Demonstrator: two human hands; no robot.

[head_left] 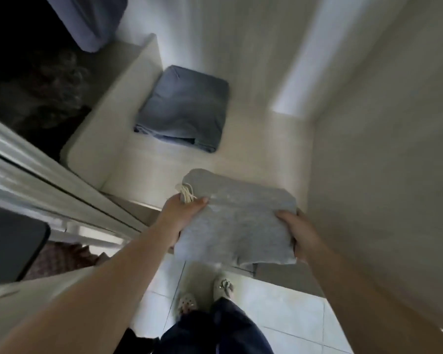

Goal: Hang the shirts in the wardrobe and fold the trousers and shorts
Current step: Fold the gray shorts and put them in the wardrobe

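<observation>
A folded pair of light grey shorts (pixel 237 221) with a white drawstring hangs between both my hands, just above the front edge of the wardrobe's white shelf (pixel 261 152). My left hand (pixel 182 213) grips the shorts' left edge by the drawstring, thumb on top. My right hand (pixel 296 233) grips the right edge, thumb on top and fingers beneath. Further back on the same shelf lies a folded blue-grey garment (pixel 184 108).
A white divider panel (pixel 105 118) bounds the shelf on the left, with dark clothes (pixel 36 80) beyond it. The wardrobe's side wall (pixel 381 149) rises on the right. A sliding door rail (pixel 49 180) runs at left. My feet (pixel 205 295) stand on white tiles.
</observation>
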